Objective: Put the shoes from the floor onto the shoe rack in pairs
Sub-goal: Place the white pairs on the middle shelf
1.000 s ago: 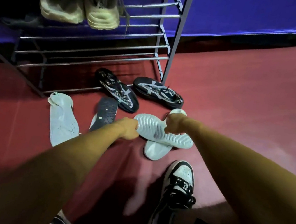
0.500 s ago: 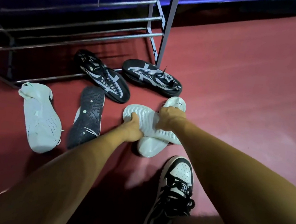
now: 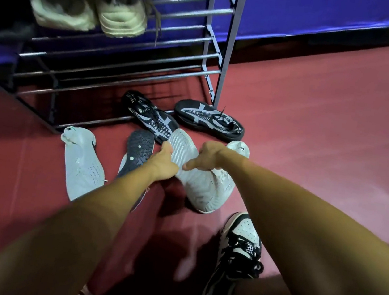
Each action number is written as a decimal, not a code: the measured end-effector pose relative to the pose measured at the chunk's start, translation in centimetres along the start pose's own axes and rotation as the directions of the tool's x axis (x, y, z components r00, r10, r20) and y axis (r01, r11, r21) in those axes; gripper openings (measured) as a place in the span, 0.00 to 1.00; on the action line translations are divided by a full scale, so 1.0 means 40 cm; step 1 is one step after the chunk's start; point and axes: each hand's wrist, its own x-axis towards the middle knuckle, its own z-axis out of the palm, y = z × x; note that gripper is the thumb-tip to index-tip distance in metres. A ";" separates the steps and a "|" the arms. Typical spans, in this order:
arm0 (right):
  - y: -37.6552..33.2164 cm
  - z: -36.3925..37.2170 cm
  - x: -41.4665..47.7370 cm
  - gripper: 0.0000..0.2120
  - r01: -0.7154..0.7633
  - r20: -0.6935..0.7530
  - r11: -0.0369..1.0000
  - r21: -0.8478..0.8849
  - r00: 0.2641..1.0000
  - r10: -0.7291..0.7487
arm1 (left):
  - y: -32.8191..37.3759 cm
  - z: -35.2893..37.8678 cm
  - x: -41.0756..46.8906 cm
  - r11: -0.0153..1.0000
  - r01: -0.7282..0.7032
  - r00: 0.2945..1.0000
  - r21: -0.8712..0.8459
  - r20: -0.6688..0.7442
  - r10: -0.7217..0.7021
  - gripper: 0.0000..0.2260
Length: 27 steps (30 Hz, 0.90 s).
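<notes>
My left hand (image 3: 162, 165) grips a white shoe (image 3: 186, 161) that is turned sole-up and raised a little off the floor. My right hand (image 3: 208, 157) grips a second white shoe (image 3: 221, 185) lying under and behind the first. Two black-and-grey mesh shoes (image 3: 153, 119) (image 3: 208, 120) lie just beyond, at the foot of the metal shoe rack (image 3: 223, 39). To the left, a dark shoe (image 3: 139, 148) lies sole-up beside a pale grey shoe (image 3: 82, 164). A beige pair (image 3: 88, 9) sits on an upper shelf.
My own foot in a black-and-white sneaker (image 3: 237, 249) stands on the red floor (image 3: 313, 138) at the lower right. A purple wall (image 3: 329, 14) with a dark skirting runs behind the rack. The rack's lower shelves hold nothing in the visible part.
Both hands have lifted and tilted the two white shoes, so the ribbed sole points more toward the rack. The camera has tipped up, bringing the beige pair back into sight.
</notes>
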 end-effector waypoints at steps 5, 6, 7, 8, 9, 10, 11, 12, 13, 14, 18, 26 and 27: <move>-0.079 -0.071 -0.102 0.19 0.044 -0.036 0.973 0.227 0.999 -0.037 | 0.032 -0.102 -0.092 0.987 -0.159 0.985 -0.022 -0.068 0.157 0.20; -0.091 -0.088 -0.121 0.20 0.047 -0.049 0.967 0.252 0.998 -0.035 | 0.041 -0.122 -0.113 0.982 -0.186 0.979 -0.011 -0.085 0.185 0.20; -0.105 -0.103 -0.140 0.20 0.039 -0.062 0.962 0.270 0.998 -0.023 | 0.049 -0.144 -0.137 0.976 -0.217 0.971 0.004 -0.103 0.216 0.20; -0.120 -0.117 -0.161 0.21 0.035 -0.078 0.959 0.283 0.997 -0.013 | 0.056 -0.168 -0.159 0.971 -0.240 0.964 0.009 -0.112 0.239 0.19; -0.136 -0.130 -0.181 0.21 0.035 -0.093 0.955 0.294 0.996 -0.008 | 0.063 -0.192 -0.182 0.962 -0.272 0.956 -0.008 -0.115 0.270 0.18; -0.153 -0.140 -0.199 0.21 0.042 -0.106 0.952 0.302 0.994 -0.010 | 0.068 -0.217 -0.204 0.955 -0.295 0.951 -0.033 -0.109 0.290 0.17; -0.168 -0.151 -0.220 0.22 0.050 -0.119 0.951 0.306 0.993 -0.014 | 0.073 -0.245 -0.223 0.950 -0.311 0.946 -0.036 -0.102 0.306 0.15; -0.184 -0.163 -0.239 0.22 0.067 -0.136 0.947 0.314 0.990 -0.025 | 0.078 -0.276 -0.242 0.947 -0.320 0.943 -0.010 -0.101 0.318 0.13; -0.202 -0.175 -0.257 0.21 0.084 -0.152 0.944 0.319 0.988 -0.037 | 0.083 -0.307 -0.258 0.943 -0.332 0.938 0.029 -0.093 0.333 0.12; -0.219 -0.189 -0.276 0.21 0.100 -0.162 0.940 0.327 0.986 -0.049 | 0.090 -0.340 -0.278 0.940 -0.336 0.938 0.064 -0.071 0.340 0.10; -0.289 -0.244 -0.354 0.19 0.137 -0.218 0.932 0.335 0.974 -0.064 | 0.127 -0.453 -0.363 0.935 -0.355 0.935 0.009 -0.002 0.355 0.08; -0.379 -0.340 -0.409 0.23 0.272 -0.405 0.887 0.372 0.908 -0.108 | 0.160 -0.577 -0.457 0.874 -0.334 0.937 -0.354 -0.029 0.347 0.16; -0.386 -0.349 -0.408 0.23 0.287 -0.421 0.882 0.374 0.900 -0.114 | 0.160 -0.579 -0.456 0.848 -0.350 0.931 -0.397 -0.047 0.363 0.17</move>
